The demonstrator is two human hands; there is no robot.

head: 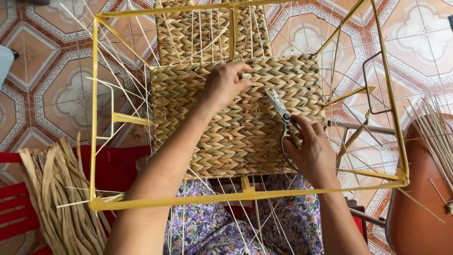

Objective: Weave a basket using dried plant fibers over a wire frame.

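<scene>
Across the person's lap, a woven panel [240,115] of braided straw fills the middle of a yellow wire frame [94,118]. No packages or labels show. Left hand [226,82] presses on the panel's upper edge, fingers curled together, pinching a strand end. Right hand [309,146] is closed around the handles of 1 pair of scissors [282,115], blades resting on the weave. A bundle of dried fibre [59,189] lies on a red seat [16,203].

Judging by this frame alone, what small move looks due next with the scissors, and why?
Probably bring the scissors up to the fibre end pinched by the left hand and snip it. The right hand holds the scissors with blades resting on the woven panel, pointing toward that pinch but apart from it.
</scene>
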